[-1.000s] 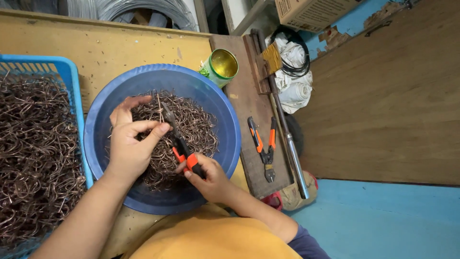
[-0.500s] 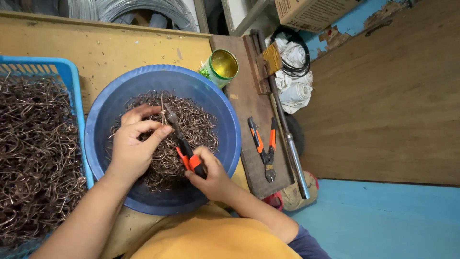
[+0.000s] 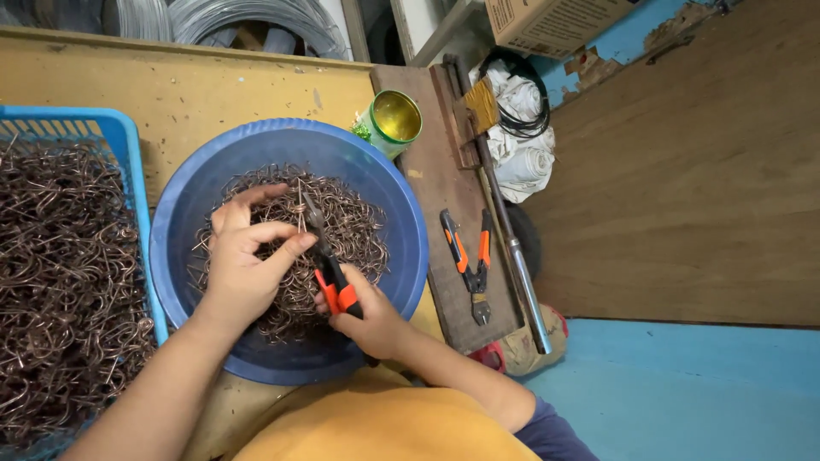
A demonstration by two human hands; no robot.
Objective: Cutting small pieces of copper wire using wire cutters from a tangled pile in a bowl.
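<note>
Head view: left hand (image 3: 243,269) pinching wire hook (image 3: 301,205), right hand (image 3: 371,316) gripping pliers (image 3: 329,260) (jaws perhaps closed) over blue basin (image 3: 401,213).

You wear a mustard-yellow shirt (image 3: 376,427) with a dark navy sleeve (image 3: 547,431) on your right arm; your forearms and both hands are bare

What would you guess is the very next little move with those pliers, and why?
Probably a squeeze of the pliers in the right hand. Their tip sits at the bent wire piece pinched by the left hand over the blue bowl, so gripping or bending it seems due.
</note>
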